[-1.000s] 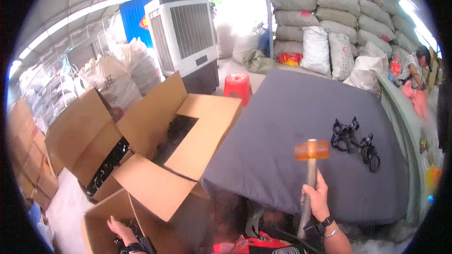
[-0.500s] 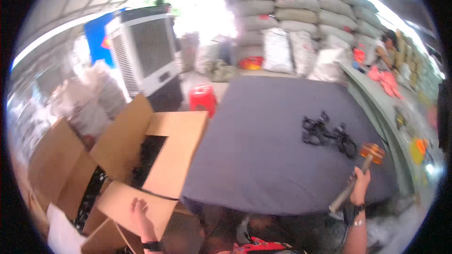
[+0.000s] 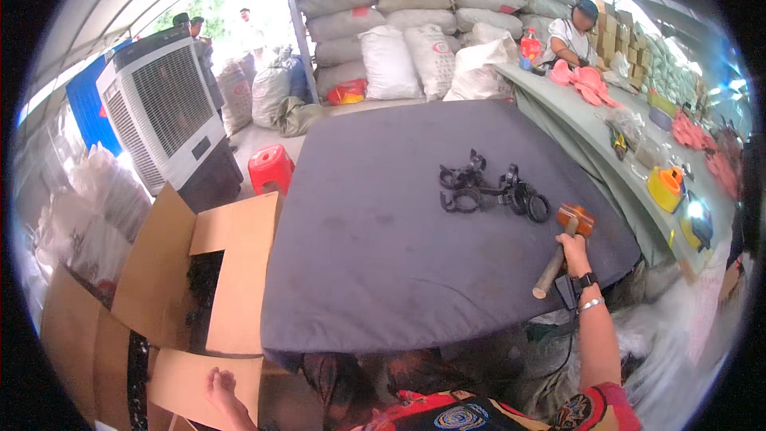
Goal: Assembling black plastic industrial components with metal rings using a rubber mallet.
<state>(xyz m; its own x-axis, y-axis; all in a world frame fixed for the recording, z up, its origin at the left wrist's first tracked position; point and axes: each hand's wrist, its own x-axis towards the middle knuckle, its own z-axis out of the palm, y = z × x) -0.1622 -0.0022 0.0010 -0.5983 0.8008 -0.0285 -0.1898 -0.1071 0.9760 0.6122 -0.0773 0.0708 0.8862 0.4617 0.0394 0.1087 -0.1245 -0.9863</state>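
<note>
My right hand (image 3: 573,251) grips the wooden handle of a mallet (image 3: 550,270) whose orange-brown head is over the right side of the dark cloth-covered table (image 3: 375,271). Just left of the mallet head lies a small cluster of black parts with rings (image 3: 496,187), apparently plastic clamps. My left hand (image 3: 220,388) is over a flap of the open cardboard box (image 3: 239,295), its fingers loosely bent and apart, with nothing visible in them. Dark items lie inside the box, too shadowed to name. Whether the left hand touches the flap I cannot tell.
A red stool (image 3: 271,168) and a large air cooler (image 3: 171,112) stand beyond the box. Stacked sacks (image 3: 415,8) line the back. Along the right runs a bench (image 3: 558,96) with pink gloves (image 3: 586,84) and a yellow container (image 3: 665,189); a person (image 3: 570,40) works at its far end.
The view has swung to the right, so the table, box and bench appear farther left. My right hand still holds the mallet near the black parts; my left stays by the box flap.
</note>
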